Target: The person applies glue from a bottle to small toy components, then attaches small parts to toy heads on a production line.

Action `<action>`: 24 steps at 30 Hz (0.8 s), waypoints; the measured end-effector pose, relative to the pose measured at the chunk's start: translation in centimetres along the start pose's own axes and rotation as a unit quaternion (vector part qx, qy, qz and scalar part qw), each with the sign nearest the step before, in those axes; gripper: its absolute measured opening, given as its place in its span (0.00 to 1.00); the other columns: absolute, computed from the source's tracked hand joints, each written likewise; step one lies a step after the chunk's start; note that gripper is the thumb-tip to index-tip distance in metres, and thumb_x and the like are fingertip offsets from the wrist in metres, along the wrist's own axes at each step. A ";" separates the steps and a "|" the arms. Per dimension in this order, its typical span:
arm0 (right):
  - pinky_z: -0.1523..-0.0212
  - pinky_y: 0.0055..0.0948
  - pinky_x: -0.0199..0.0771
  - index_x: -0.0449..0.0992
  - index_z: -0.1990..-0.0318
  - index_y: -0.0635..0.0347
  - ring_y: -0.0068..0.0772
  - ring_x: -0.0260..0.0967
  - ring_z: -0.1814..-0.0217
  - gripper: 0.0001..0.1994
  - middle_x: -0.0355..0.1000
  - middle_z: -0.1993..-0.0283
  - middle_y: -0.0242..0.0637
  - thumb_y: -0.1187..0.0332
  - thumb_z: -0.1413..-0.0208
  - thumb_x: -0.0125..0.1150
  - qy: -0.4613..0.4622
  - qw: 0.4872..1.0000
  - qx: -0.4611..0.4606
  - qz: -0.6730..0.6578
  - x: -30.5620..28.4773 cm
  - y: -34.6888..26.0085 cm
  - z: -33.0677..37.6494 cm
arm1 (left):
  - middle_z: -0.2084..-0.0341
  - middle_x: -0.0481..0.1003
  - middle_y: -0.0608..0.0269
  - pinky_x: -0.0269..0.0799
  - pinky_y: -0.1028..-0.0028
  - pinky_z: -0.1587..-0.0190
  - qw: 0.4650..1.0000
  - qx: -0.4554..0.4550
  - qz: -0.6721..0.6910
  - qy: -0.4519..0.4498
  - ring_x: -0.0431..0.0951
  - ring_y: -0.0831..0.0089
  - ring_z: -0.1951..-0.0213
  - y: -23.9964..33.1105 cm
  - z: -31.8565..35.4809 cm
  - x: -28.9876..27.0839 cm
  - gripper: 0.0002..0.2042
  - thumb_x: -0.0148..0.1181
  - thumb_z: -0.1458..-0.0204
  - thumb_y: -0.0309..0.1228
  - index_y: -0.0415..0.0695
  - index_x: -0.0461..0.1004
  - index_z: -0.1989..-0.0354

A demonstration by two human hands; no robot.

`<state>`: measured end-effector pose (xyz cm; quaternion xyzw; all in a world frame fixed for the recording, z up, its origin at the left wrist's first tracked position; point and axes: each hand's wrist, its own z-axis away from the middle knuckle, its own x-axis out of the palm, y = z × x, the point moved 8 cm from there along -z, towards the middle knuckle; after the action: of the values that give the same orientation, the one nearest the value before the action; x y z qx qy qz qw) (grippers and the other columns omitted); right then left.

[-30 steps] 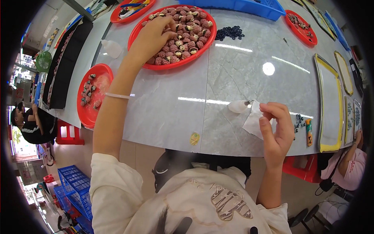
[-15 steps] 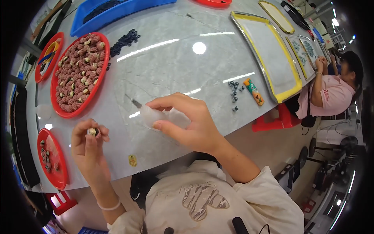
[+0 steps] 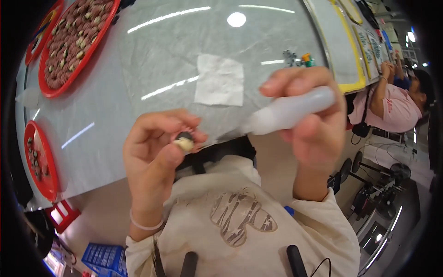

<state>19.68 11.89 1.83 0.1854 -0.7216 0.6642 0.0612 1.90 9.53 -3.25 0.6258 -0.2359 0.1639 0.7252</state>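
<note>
Grey marbled table [image 3: 161, 55]: white tissue [image 3: 220, 81] toward near edge | room: blue crate [image 3: 104, 257] on floor [image 3: 108, 214] | left grip [image 3: 152, 154] pinches small pink, black and cream piece [image 3: 185, 140] by near edge; right grip [image 3: 320, 138] clasps white bottle [image 3: 286, 113], nozzle [image 3: 230, 134] blurred | red tray [image 3: 50, 91] cut off at top of view.

a white squeeze bottle [image 3: 291, 111] tilts toward a small pink-cream-black piece [image 3: 184, 141].
</note>
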 end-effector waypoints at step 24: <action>0.56 0.23 0.68 0.65 0.58 0.68 0.28 0.66 0.57 0.22 0.65 0.62 0.41 0.59 0.54 0.60 -0.146 0.939 -0.152 0.272 1.1 -4.6 1.9 | 0.63 0.67 0.52 0.72 0.80 0.63 0.996 -0.045 0.051 -0.049 0.73 0.70 0.65 -1.3 0.8 2.3 0.17 0.58 0.53 0.34 0.36 0.63 0.60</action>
<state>20.53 9.54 6.28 0.0657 -0.8378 0.5037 -0.2003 4.39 8.38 -3.02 0.5872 -0.3099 0.1586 0.7308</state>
